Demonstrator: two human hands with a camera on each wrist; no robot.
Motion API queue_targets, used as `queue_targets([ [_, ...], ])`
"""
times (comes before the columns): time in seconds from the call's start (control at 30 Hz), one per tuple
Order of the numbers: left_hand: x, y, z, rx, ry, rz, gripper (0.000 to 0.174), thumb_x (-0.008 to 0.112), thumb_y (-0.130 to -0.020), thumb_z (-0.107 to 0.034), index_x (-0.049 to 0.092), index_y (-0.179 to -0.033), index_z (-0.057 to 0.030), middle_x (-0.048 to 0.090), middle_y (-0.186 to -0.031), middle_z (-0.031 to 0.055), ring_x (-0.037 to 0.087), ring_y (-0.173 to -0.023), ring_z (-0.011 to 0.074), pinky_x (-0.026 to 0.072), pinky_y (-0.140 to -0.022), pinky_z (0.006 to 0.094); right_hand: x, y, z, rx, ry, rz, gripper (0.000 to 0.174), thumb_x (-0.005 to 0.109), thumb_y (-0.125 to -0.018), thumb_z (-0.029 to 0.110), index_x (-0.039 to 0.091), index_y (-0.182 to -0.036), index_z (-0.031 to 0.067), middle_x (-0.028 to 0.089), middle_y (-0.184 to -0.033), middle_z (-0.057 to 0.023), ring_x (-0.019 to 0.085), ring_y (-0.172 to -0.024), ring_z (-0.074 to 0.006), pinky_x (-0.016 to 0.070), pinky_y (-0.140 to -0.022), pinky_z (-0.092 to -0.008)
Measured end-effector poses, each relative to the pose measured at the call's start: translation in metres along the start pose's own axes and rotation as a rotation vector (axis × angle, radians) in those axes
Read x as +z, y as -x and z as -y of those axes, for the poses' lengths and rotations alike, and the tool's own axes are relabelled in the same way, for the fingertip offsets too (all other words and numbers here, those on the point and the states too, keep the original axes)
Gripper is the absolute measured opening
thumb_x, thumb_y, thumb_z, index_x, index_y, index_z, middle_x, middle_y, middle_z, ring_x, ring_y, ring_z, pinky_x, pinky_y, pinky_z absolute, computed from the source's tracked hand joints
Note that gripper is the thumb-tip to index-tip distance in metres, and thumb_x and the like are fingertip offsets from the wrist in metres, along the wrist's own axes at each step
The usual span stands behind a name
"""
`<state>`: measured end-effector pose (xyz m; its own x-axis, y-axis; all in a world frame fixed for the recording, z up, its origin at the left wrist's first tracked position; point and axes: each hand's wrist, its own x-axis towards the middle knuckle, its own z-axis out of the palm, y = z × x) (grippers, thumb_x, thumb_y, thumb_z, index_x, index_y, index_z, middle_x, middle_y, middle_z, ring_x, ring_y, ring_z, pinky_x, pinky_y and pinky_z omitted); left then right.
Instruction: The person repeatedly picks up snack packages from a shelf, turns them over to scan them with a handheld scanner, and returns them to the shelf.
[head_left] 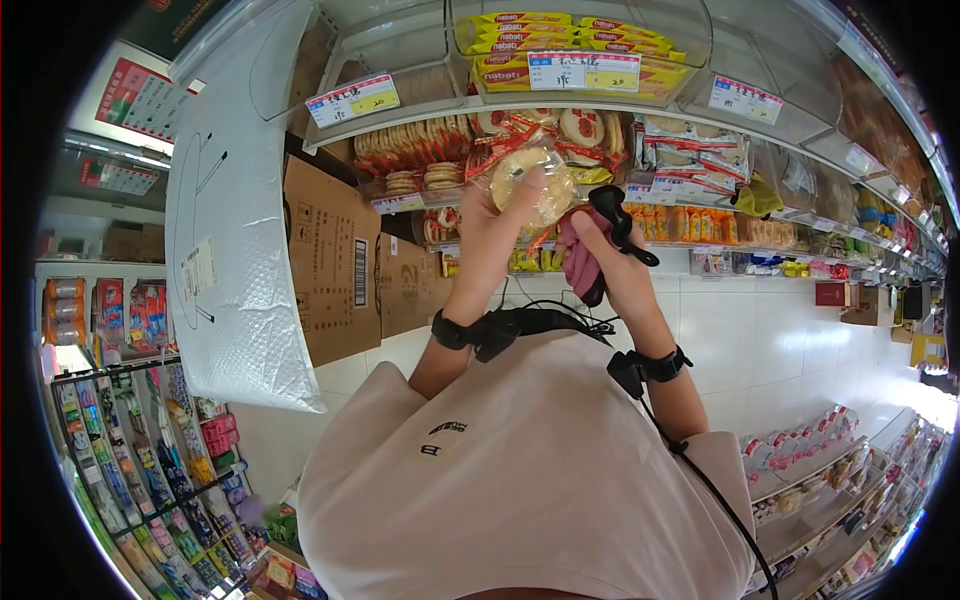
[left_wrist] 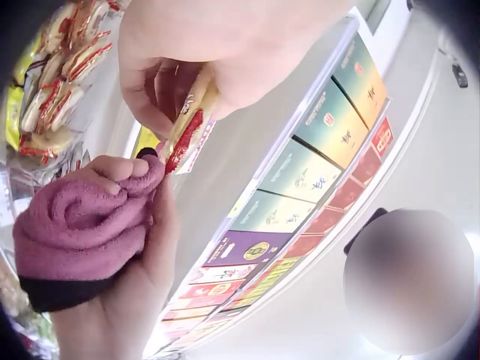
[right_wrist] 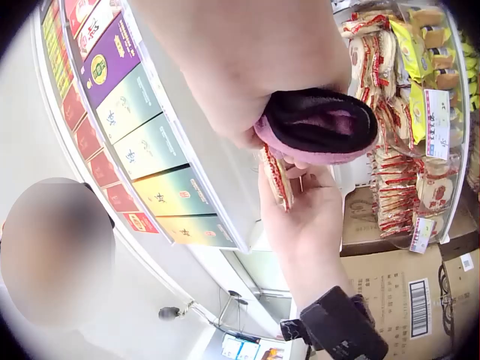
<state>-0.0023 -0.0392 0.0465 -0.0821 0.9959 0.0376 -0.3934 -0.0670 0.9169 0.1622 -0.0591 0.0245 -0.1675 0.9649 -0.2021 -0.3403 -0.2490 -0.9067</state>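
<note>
My left hand [head_left: 487, 245] grips a round cracker in a clear wrapper with red print [head_left: 552, 192], its thumb across the front. Seen edge-on in the left wrist view, the wrapped cracker [left_wrist: 189, 135] is thin and flat. A rolled pink-purple cloth [head_left: 580, 262] with black edging is held in my right hand [head_left: 628, 280]. Fingers of the right hand [left_wrist: 142, 292] curl round the cloth [left_wrist: 82, 225], and its fingertips are right at the packet's lower edge. In the right wrist view, the roll's black inner side [right_wrist: 319, 112] faces the camera.
Shelf bins ahead hold more wrapped crackers [head_left: 410, 145], yellow wafer packs [head_left: 515, 75] and other snacks. Cardboard boxes [head_left: 330, 265] and a silvery padded sheet [head_left: 240, 270] stand on the left. Price labels [head_left: 355, 100] line the bin fronts. Gift boxes [left_wrist: 300, 176] fill another shelf.
</note>
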Motion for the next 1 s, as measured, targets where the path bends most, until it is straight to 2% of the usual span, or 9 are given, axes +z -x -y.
queue_targets([
  [0.23, 0.0, -0.002, 0.007, -0.006, -0.045, 0.011, 0.034, 0.068, -0.097, -0.024, 0.065, -0.119, 0.0031, 0.07, -0.106, 0.0057, 0.065, -0.091, 0.008, 0.0533, -0.08, 0.0253, -0.004, -0.004, -0.003, -0.001, -0.001, 0.012, 0.021, 0.075, -0.091, 0.019, 0.068, -0.097, -0.0001, 0.071, -0.081, -0.0077, 0.068, -0.071, -0.0141, 0.0542, -0.065, -0.028],
  [0.43, -0.004, -0.006, 0.009, -0.388, 0.453, 0.024, 0.041, 0.063, -0.098, -0.022, 0.056, -0.132, -0.0007, 0.066, -0.121, 0.0101, 0.066, -0.109, 0.0196, 0.054, -0.093, 0.0346, 0.0, 0.005, -0.001, -0.003, -0.095, 0.067, 0.02, 0.071, -0.09, 0.013, 0.065, -0.103, -0.0005, 0.071, -0.086, -0.0105, 0.068, -0.074, -0.0176, 0.0554, -0.068, -0.0309],
  [0.53, -0.002, -0.007, 0.004, -0.41, 0.478, 0.098, 0.041, 0.061, -0.099, -0.021, 0.055, -0.134, -0.0021, 0.065, -0.124, 0.0102, 0.064, -0.114, 0.021, 0.0515, -0.098, 0.0363, -0.006, 0.003, -0.002, 0.048, -0.125, 0.113, 0.023, 0.069, -0.092, 0.015, 0.062, -0.108, -0.0003, 0.07, -0.09, -0.0103, 0.068, -0.077, -0.0184, 0.0556, -0.071, -0.0319],
  [0.67, -0.005, -0.011, 0.008, -0.202, 0.373, 0.018, 0.039, 0.064, -0.098, -0.018, 0.056, -0.131, 0.0005, 0.065, -0.125, 0.0105, 0.064, -0.113, 0.0199, 0.052, -0.096, 0.0364, 0.001, -0.001, -0.001, -0.002, -0.127, 0.042, 0.023, 0.07, -0.093, 0.021, 0.064, -0.105, 0.0023, 0.07, -0.083, -0.0062, 0.064, -0.068, -0.0132, 0.0519, -0.063, -0.0269],
  [0.77, -0.006, -0.013, 0.013, -0.034, 0.283, 0.042, 0.037, 0.06, -0.101, -0.019, 0.055, -0.132, 0.0012, 0.065, -0.125, 0.0099, 0.063, -0.114, 0.0182, 0.0512, -0.096, 0.0351, -0.003, -0.007, -0.007, -0.161, -0.013, -0.323, 0.022, 0.068, -0.095, 0.022, 0.064, -0.106, 0.0031, 0.069, -0.086, -0.0029, 0.06, -0.072, -0.0096, 0.0495, -0.068, -0.0245],
  [0.8, -0.003, -0.011, 0.008, -0.016, 0.256, 0.062, 0.037, 0.059, -0.101, -0.019, 0.055, -0.132, 0.0014, 0.065, -0.126, 0.0098, 0.063, -0.115, 0.0173, 0.051, -0.096, 0.0342, -0.009, -0.001, 0.007, -0.091, 0.107, -0.269, 0.026, 0.065, -0.098, 0.021, 0.061, -0.115, 0.0023, 0.069, -0.107, -0.0066, 0.058, -0.089, -0.0102, 0.0483, -0.082, -0.0251],
  [0.87, 0.004, -0.008, 0.008, -0.049, 0.284, 0.082, 0.038, 0.057, -0.103, -0.023, 0.055, -0.132, 0.0016, 0.065, -0.125, 0.0094, 0.063, -0.114, 0.0155, 0.0512, -0.094, 0.0323, 0.001, -0.003, 0.01, -0.402, 0.284, -0.278, 0.031, 0.059, -0.099, 0.021, 0.058, -0.124, 0.002, 0.064, -0.121, -0.0087, 0.059, -0.1, -0.0131, 0.0471, -0.088, -0.0287],
  [0.93, 0.013, -0.002, 0.015, -0.164, 0.395, 0.083, 0.04, 0.054, -0.105, -0.029, 0.054, -0.132, 0.0016, 0.065, -0.123, 0.0089, 0.064, -0.11, 0.0135, 0.0518, -0.091, 0.0303, 0.014, -0.009, 0.007, -0.895, 0.647, -0.239, 0.042, 0.05, -0.099, 0.015, 0.051, -0.137, -0.001, 0.052, -0.144, -0.0182, 0.054, -0.127, -0.0263, 0.0419, -0.103, -0.035],
  [1.0, 0.022, 0.005, 0.011, -0.22, 0.389, 0.106, 0.044, 0.049, -0.107, -0.032, 0.053, -0.134, 0.0017, 0.063, -0.129, 0.0107, 0.061, -0.117, 0.0171, 0.048, -0.1, 0.0342, 0.027, 0.002, 0.023, -0.981, 1.132, -0.071, 0.047, 0.053, -0.095, 0.013, 0.048, -0.139, -0.0049, 0.041, -0.151, -0.026, 0.043, -0.138, -0.0411, 0.0346, -0.112, -0.0446],
])
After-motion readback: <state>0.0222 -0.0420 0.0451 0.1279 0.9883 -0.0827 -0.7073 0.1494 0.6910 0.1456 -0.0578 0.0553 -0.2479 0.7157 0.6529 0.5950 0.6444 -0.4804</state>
